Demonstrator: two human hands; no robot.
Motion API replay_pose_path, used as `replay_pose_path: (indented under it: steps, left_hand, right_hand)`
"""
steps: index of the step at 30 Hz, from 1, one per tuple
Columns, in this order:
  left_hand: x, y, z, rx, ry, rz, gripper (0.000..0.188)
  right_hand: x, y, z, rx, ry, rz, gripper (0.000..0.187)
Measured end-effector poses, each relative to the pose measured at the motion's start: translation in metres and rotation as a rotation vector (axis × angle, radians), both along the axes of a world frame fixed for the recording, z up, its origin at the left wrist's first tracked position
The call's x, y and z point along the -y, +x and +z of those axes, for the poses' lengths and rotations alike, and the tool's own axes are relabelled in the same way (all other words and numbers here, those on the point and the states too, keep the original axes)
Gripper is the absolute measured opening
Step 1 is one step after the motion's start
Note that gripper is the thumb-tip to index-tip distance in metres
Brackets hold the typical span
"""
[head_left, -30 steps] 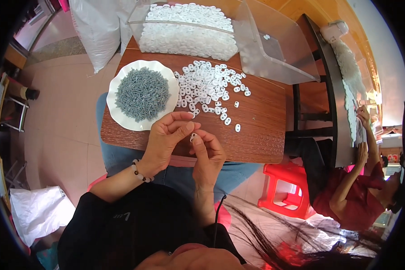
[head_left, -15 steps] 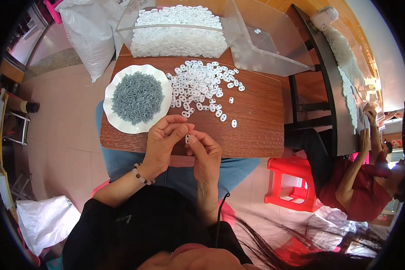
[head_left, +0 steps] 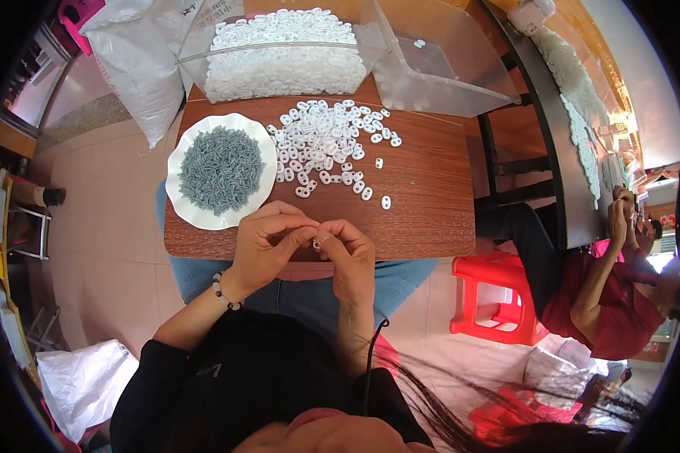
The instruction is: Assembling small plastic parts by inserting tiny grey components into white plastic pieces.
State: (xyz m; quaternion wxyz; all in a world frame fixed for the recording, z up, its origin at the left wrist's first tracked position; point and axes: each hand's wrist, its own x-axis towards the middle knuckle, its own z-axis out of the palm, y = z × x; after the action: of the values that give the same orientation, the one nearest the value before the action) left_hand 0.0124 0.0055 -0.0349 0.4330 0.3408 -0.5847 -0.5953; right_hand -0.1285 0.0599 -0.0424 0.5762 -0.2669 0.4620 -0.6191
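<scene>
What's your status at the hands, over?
Right hand: small white piece in grip, partly hidden. Left hand: close beside it, hold unclear. Scalloped plate and loose white pieces beyond, not blocking.

clock's centered on the left hand (head_left: 268, 243) and right hand (head_left: 350, 260), which meet at the near edge of the table (head_left: 423, 196), a small piece (head_left: 316, 244) in the right. plate (head_left: 175, 181) is at ten, rods (head_left: 221, 170) heaped in it. loose pieces (head_left: 321, 136) spread at twelve, just beside the plate. behind those, also twelve, a bin (head_left: 193, 59) holds more. second bin (head_left: 438, 94) at one, sack (head_left: 128, 68) between ten and eleven, stool (head_left: 468, 298) just past three.
</scene>
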Motion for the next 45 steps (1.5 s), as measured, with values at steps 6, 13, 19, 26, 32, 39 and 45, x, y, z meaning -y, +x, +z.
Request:
replay_pose_path:
  steps: [6,13,19,26,32,39,45]
  left_hand:
    - [-0.003,0.0,0.002,0.223,-0.28,0.107,0.008]
    - [-0.005,-0.003,-0.007,-0.05,0.206,0.096,0.012]
    - [-0.005,0.0,-0.008,-0.054,0.384,0.056,0.016]
    - [-0.005,-0.002,-0.008,-0.053,0.41,0.031,0.016]
    - [-0.007,-0.006,-0.006,-0.062,0.4,0.041,0.016]
    - [-0.005,-0.004,-0.008,-0.054,0.387,0.058,0.016]
    - [-0.007,-0.006,-0.006,-0.064,0.42,0.058,0.016]
  right_hand:
    - [0.001,0.002,-0.004,-0.036,0.001,-0.041,0.012]
    - [0.002,0.006,-0.002,-0.154,-0.041,-0.158,0.02]
    - [0.0,0.009,-0.005,-0.223,-0.062,-0.225,0.018]
    - [-0.001,0.008,-0.008,-0.289,-0.073,-0.25,0.015]
    - [-0.002,0.006,-0.011,-0.33,-0.071,-0.24,0.014]
    - [-0.002,0.007,-0.009,-0.375,-0.083,-0.26,0.014]
    - [-0.002,0.007,-0.01,-0.369,-0.081,-0.261,0.014]
